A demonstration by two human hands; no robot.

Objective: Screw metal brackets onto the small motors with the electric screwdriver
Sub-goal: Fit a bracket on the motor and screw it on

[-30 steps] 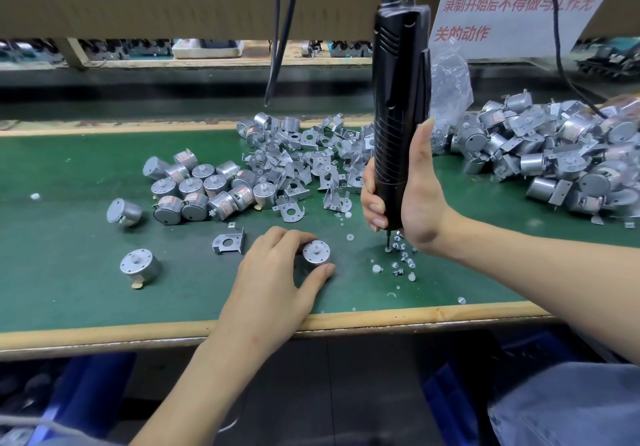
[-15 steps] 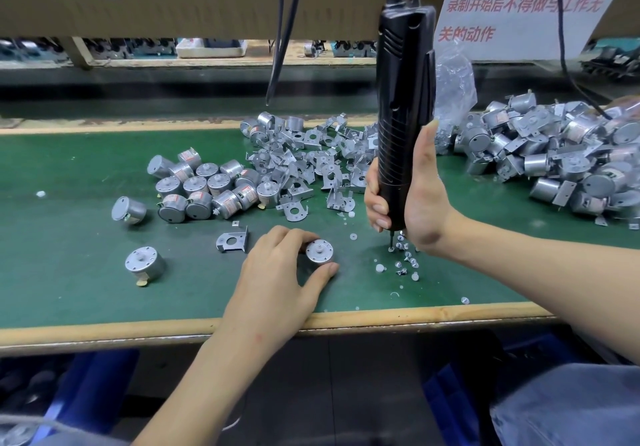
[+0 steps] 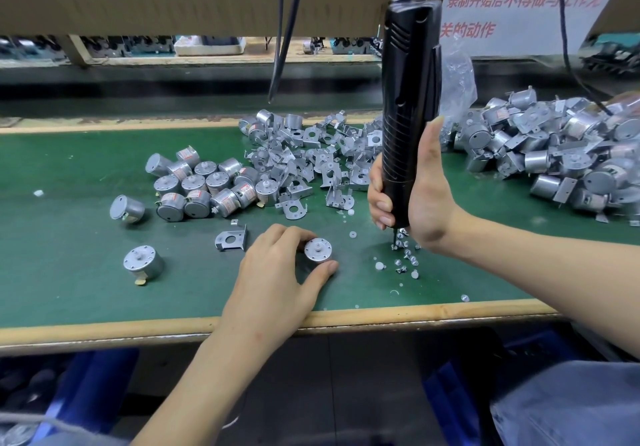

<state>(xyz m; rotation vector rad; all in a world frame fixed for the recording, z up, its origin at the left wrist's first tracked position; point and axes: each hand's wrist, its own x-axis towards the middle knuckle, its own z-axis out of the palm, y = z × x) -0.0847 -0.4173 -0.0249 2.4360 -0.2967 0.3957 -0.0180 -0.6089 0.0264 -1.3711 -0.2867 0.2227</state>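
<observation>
1. The left hand [image 3: 277,272] rests on the green mat [image 3: 69,168]. Its fingers and thumb pinch a small motor [image 3: 318,249] that stands shaft up on the mat.
2. The right hand [image 3: 420,199] is wrapped round the lower body of the black electric screwdriver [image 3: 410,99], which it holds upright with the thumb straight along its side. The bit points down into a scatter of loose screws [image 3: 406,255] just under this hand.
3. The two hands are apart, and the screws lie to the right of the held motor.
4. Just left of the left hand lies a single bracket [image 3: 231,237], clear of the fingers.
5. Further left an upright motor [image 3: 142,262] stands alone, and a tipped motor [image 3: 126,208] lies beyond it.
6. Beyond the left hand are a cluster of bare motors [image 3: 204,185] and a heap of brackets [image 3: 311,154].
7. Beyond the right hand, off to its right, sits a pile of bracketed motors [image 3: 554,158].
</observation>
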